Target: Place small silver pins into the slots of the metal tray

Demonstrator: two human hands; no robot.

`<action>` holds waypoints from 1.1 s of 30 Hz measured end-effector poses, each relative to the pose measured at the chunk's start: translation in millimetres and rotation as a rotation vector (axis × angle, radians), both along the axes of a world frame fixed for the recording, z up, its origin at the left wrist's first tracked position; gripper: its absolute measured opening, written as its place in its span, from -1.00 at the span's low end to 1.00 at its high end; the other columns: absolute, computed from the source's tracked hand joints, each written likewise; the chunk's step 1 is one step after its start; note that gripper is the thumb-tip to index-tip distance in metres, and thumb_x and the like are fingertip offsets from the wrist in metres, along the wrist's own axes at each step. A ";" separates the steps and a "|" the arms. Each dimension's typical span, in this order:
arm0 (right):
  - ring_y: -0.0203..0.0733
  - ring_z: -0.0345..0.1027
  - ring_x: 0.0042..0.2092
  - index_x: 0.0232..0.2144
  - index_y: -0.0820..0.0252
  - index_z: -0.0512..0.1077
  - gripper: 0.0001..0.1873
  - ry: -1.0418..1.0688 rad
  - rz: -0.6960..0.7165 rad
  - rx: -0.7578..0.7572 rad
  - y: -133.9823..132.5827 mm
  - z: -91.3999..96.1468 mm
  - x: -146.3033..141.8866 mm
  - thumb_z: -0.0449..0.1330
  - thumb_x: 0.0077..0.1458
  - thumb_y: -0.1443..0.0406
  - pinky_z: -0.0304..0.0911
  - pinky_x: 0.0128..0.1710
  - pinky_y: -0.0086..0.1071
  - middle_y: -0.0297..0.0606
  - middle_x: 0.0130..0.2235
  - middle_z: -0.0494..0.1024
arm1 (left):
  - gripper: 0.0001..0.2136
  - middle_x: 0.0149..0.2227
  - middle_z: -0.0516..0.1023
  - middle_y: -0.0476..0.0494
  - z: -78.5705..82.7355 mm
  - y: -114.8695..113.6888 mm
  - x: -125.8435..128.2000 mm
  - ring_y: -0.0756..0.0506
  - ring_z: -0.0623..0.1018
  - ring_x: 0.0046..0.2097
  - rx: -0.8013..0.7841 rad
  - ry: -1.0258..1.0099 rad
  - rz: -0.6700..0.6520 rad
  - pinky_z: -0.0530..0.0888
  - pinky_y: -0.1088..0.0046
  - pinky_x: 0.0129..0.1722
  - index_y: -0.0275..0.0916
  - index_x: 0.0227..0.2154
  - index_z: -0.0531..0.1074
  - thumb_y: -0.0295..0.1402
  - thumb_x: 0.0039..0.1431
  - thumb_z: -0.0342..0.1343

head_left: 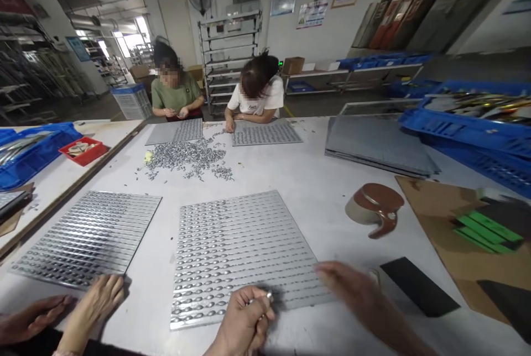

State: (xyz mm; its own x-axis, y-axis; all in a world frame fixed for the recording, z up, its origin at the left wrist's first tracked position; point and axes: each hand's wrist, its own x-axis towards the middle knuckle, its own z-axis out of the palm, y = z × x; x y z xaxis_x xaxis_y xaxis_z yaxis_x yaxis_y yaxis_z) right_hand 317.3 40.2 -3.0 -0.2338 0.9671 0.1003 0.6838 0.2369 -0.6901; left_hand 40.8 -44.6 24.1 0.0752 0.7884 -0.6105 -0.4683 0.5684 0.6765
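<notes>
My left hand (248, 320) is closed at the front edge of a grey grooved panel (265, 245), with a small silver oval piece (269, 294) showing at its fingertips. Similar plump silver pieces lie in rows over the panel's left part; thin dark slots run across its right part. Over the panel's right edge is my right hand (352, 289), blurred by motion, fingers stretched out and nothing visible in them. A co-worker's hands (97, 300) rest at the lower left, beside a second panel (95, 234) with rows of silver pieces.
A heap of loose silver pieces (186, 157) lies mid-table. Two people sit across, each at a panel. To the right are a brown tape dispenser (375, 207), a black strip (418, 287), stacked grey sheets (373, 143), cardboard (440, 218) and blue trays (468, 124). A red box (85, 152) stands left.
</notes>
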 end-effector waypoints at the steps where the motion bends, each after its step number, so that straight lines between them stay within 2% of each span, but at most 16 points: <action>1: 0.21 0.64 -0.20 -0.23 -0.05 0.64 -0.47 0.176 0.103 -0.172 -9.0 1.4 -33.3 0.05 0.29 -0.20 0.60 -0.18 -0.01 -0.11 -0.25 0.73 | -0.46 -0.66 0.45 0.10 -3.0 0.7 -0.6 0.17 0.07 -0.72 0.019 -0.001 0.015 -0.18 0.54 -0.71 -0.19 -0.51 0.41 0.09 -0.30 0.54; 3: 0.18 0.62 -0.21 -0.22 0.05 0.65 -0.40 0.402 0.177 -0.370 -23.2 0.4 -92.1 0.09 0.27 -0.24 0.58 -0.18 -0.02 -0.12 -0.29 0.71 | -0.46 -0.74 0.31 0.17 -10.8 1.5 -3.8 0.17 0.02 -0.74 0.071 0.000 0.020 -0.17 0.53 -0.71 -0.18 -0.53 0.41 0.15 -0.21 0.49; 5: 0.15 0.60 -0.23 -0.31 0.03 0.64 -0.41 0.516 0.180 -0.418 -29.7 -4.4 -133.9 0.17 0.19 -0.29 0.55 -0.14 -0.02 -0.16 -0.33 0.69 | -0.46 -0.79 0.22 0.20 -20.2 1.9 -9.7 0.16 -0.01 -0.75 0.125 0.007 0.032 -0.16 0.53 -0.71 -0.18 -0.54 0.42 0.20 -0.14 0.44; 7: 0.12 0.56 -0.29 -0.39 -0.05 0.60 -0.43 0.591 0.172 -0.441 -28.9 -8.9 -158.3 0.21 0.11 -0.33 0.52 -0.19 -0.02 -0.27 -0.43 0.62 | -0.44 -0.80 0.20 0.20 -29.4 2.4 -17.0 0.16 -0.01 -0.75 0.162 0.024 0.080 -0.13 0.54 -0.70 -0.19 -0.55 0.43 0.23 -0.13 0.43; 9: 0.05 0.52 -0.34 -0.42 -0.05 0.55 -0.47 0.638 0.198 -0.478 -23.8 -10.2 -170.1 0.23 0.12 -0.30 0.47 -0.24 -0.08 -0.33 -0.49 0.56 | -0.42 -0.80 0.21 0.18 -37.7 3.2 -24.2 0.16 -0.02 -0.74 0.171 0.040 0.132 -0.10 0.56 -0.70 -0.20 -0.56 0.43 0.26 -0.17 0.43; 13: -0.14 0.42 -0.39 -0.41 0.10 0.49 -0.55 0.660 0.292 -0.600 -7.6 -5.1 -177.5 0.34 0.14 -0.13 0.34 -0.31 -0.29 -0.34 -0.48 0.51 | -0.35 -0.81 0.19 0.17 -53.4 7.4 -35.5 0.16 0.00 -0.75 0.146 0.034 0.198 -0.09 0.56 -0.71 -0.20 -0.58 0.43 0.34 -0.27 0.43; 15: -0.22 0.37 -0.44 -0.39 0.14 0.48 -0.58 0.656 0.331 -0.697 5.7 -3.6 -180.2 0.36 0.10 -0.08 0.30 -0.37 -0.35 -0.37 -0.49 0.50 | -0.32 -0.83 0.14 0.20 -61.2 10.4 -38.9 0.16 -0.04 -0.76 0.125 0.026 0.242 -0.14 0.55 -0.71 -0.20 -0.61 0.41 0.37 -0.36 0.43; 17: -0.26 0.34 -0.47 -0.39 0.16 0.46 -0.60 0.650 0.318 -0.737 25.7 -4.7 -184.5 0.36 0.07 -0.05 0.29 -0.39 -0.37 -0.37 -0.50 0.51 | -0.29 -0.82 0.19 0.17 -67.8 13.2 -39.6 0.17 -0.05 -0.76 0.090 0.015 0.296 -0.19 0.55 -0.72 -0.21 -0.61 0.42 0.38 -0.47 0.45; 21: -0.20 0.43 -0.43 -0.39 0.11 0.39 -0.65 0.548 0.122 -0.570 83.7 -12.7 -200.4 0.32 0.05 -0.01 0.38 -0.35 -0.33 -0.33 -0.47 0.55 | -0.30 -0.64 0.50 0.02 -70.8 13.9 -32.3 0.20 0.05 -0.74 0.064 -0.041 0.368 -0.16 0.57 -0.72 -0.25 -0.55 0.47 0.27 -0.56 0.55; 24: -0.14 0.50 -0.37 -0.41 0.09 0.39 -0.73 0.409 0.046 -0.467 125.4 -21.6 -218.3 0.25 0.15 0.06 0.40 -0.34 -0.33 -0.32 -0.46 0.57 | -0.39 -0.64 0.51 -0.01 -58.5 9.9 -40.3 0.18 0.15 -0.73 0.071 -0.143 0.318 -0.06 0.59 -0.70 -0.27 -0.57 0.51 0.13 -0.48 0.61; 26: -0.13 0.50 -0.38 -0.42 0.10 0.43 -0.79 0.332 0.025 -0.436 144.8 -28.3 -230.9 0.23 0.18 0.13 0.34 -0.38 -0.35 -0.33 -0.49 0.56 | -0.51 -0.61 0.57 -0.09 -41.9 5.1 -68.5 0.10 0.31 -0.69 -0.043 -0.258 0.283 0.08 0.58 -0.69 -0.27 -0.58 0.56 -0.06 -0.44 0.67; 28: -0.12 0.51 -0.38 -0.43 0.14 0.49 -0.84 0.246 0.007 -0.397 157.2 -34.6 -241.8 0.23 0.17 0.21 0.30 -0.38 -0.36 -0.32 -0.50 0.57 | -0.66 -0.56 0.63 -0.17 -21.4 -2.0 -117.1 -0.03 0.49 -0.59 -0.310 -0.399 0.354 0.21 0.52 -0.66 -0.22 -0.63 0.59 -0.27 -0.38 0.66; 29: -0.11 0.53 -0.36 -0.43 0.15 0.51 -0.85 0.203 0.002 -0.376 161.4 -37.4 -246.2 0.24 0.16 0.25 0.29 -0.35 -0.36 -0.31 -0.48 0.60 | -0.71 -0.56 0.63 -0.17 -11.7 -6.4 -146.5 -0.05 0.51 -0.57 -0.340 -0.404 0.400 0.22 0.52 -0.66 -0.19 -0.67 0.57 -0.27 -0.27 0.61; 31: -0.10 0.57 -0.28 -0.45 0.17 0.57 -0.86 0.127 0.001 -0.338 166.9 -41.8 -252.7 0.26 0.15 0.29 0.29 -0.27 -0.38 -0.27 -0.42 0.66 | -0.60 -0.65 0.57 -0.13 1.7 -17.0 -206.9 0.01 0.47 -0.60 -0.358 -0.386 0.468 0.18 0.54 -0.65 -0.18 -0.83 0.46 -0.26 -0.06 0.49; 33: -0.10 0.60 -0.22 -0.45 0.16 0.61 -0.85 0.062 0.005 -0.315 170.1 -44.7 -256.6 0.28 0.15 0.31 0.28 -0.23 -0.41 -0.26 -0.36 0.71 | -0.44 -0.72 0.50 -0.04 1.3 -28.7 -259.4 0.12 0.44 -0.61 -0.368 -0.310 0.541 0.19 0.58 -0.56 -0.22 -0.94 0.31 -0.35 0.16 0.25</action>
State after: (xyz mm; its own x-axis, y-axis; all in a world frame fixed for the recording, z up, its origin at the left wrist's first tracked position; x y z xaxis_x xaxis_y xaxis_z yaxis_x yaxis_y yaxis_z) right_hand 60.7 210.4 -47.7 -0.2416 0.9517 -0.1893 0.6373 0.0085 -0.7706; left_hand -218.6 -73.3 25.3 -0.0547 0.5119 -0.8573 -0.8877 0.3682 0.2764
